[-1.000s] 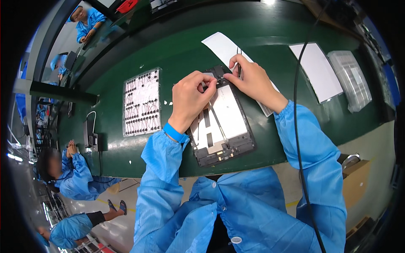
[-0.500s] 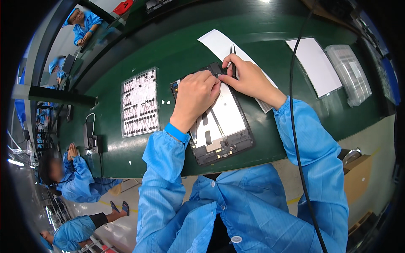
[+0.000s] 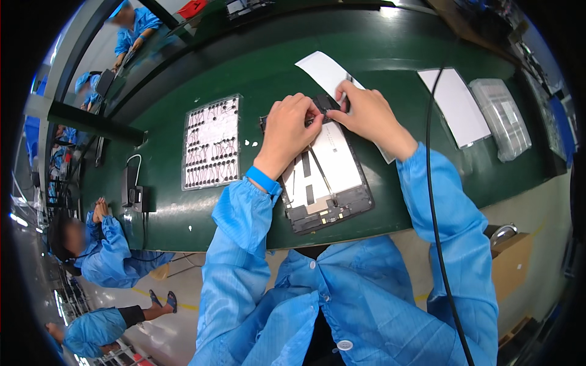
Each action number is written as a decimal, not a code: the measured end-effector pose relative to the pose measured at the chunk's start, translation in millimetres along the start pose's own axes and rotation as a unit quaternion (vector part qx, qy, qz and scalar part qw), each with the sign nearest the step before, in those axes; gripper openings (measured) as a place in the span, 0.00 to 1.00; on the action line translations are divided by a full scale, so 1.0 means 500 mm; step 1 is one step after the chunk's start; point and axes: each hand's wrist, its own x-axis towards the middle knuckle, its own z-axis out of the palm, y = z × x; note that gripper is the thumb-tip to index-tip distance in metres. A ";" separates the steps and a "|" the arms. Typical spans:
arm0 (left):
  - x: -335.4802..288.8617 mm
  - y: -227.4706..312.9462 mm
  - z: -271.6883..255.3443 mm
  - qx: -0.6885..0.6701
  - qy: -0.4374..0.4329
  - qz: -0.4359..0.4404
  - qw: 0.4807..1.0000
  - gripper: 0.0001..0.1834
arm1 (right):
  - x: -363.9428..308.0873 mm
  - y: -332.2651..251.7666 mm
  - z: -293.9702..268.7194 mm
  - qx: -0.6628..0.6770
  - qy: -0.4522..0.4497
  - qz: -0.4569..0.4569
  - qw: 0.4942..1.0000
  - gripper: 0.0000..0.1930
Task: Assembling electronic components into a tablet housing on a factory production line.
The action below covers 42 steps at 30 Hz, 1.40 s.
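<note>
An opened tablet, with a white inner panel and black parts at both ends, lies tilted on the green table. My left hand is over its far left part, thumb and forefinger pinched together at the far end; whatever they hold is hidden. My right hand is closed beside it, its thumb tip at the same far end, close to the left fingertips. Dark tweezers are tucked in my right hand, pointing away from me and mostly hidden by the fingers.
Left of the tablet, a clear tray holds rows of small black round parts with wires. White sheets lie beyond the tablet and to the right, near a clear plastic case. A black cable hangs across the right side. Co-workers sit leftward.
The whole view has shifted slightly. My right hand has turned so that the tweezers show less. Both hands remain at the tablet's far end.
</note>
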 end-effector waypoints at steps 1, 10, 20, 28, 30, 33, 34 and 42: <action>0.001 -0.006 -0.004 0.004 0.003 -0.018 1.000 0.07 | -0.014 -0.017 -0.002 -0.025 0.033 -0.024 0.999 0.15; -0.099 -0.048 -0.023 -0.119 0.127 -0.056 0.983 0.06 | -0.142 -0.068 0.043 0.190 0.003 0.002 0.982 0.18; -0.099 -0.046 -0.089 -0.206 0.405 -0.077 0.888 0.08 | 0.097 -0.055 -0.017 0.458 0.041 0.031 0.888 0.19; -0.153 -0.027 -0.071 -0.295 0.209 0.068 0.930 0.13 | 0.549 -0.035 0.174 0.492 0.197 0.082 0.844 0.24; -0.158 -0.016 -0.071 -0.329 0.185 0.067 0.923 0.13 | 0.610 -0.059 0.260 0.498 0.213 0.109 0.834 0.24; -0.190 -0.005 -0.081 -0.359 0.161 0.019 0.919 0.10 | 0.660 -0.087 0.383 0.466 0.193 0.100 0.858 0.21; -0.196 -0.003 -0.083 -0.377 0.154 0.011 0.913 0.10 | 0.675 -0.079 0.397 0.412 0.203 0.080 0.885 0.19; -0.218 -0.010 -0.087 -0.438 0.087 0.014 0.895 0.09 | 0.882 -0.017 0.260 -0.211 0.109 -0.208 0.949 0.22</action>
